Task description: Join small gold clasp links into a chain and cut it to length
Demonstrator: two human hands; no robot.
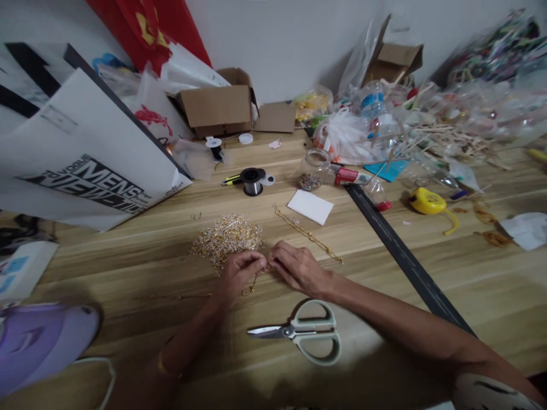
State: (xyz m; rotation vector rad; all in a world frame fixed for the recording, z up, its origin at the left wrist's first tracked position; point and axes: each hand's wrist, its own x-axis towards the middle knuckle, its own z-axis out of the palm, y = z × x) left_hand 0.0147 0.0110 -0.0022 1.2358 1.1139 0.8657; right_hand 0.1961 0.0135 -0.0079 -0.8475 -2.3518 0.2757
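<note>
My left hand (pixel 239 274) and my right hand (pixel 299 266) meet over the table with their fingertips pinched close together. A gold chain (pixel 249 290) hangs below the left fingers, so that hand grips it. What sits between the right fingertips is too small to make out; a reddish speck shows there. Just behind the left hand lies a heap of gold and silvery-white beads or links (pixel 228 234). A second gold beaded chain (pixel 308 232) stretches across the table beyond the right hand. Scissors (pixel 299 331) with pale handles lie nearer to me, blades pointing left.
Past the hands are a white card (pixel 310 206), a wire spool (pixel 252 182), a jar of beads (pixel 314 171) and a yellow tape measure (pixel 427 201). A white paper bag (pixel 94 154) stands left, above a purple object (pixel 47 344). Plastic bags and bottles crowd the back right.
</note>
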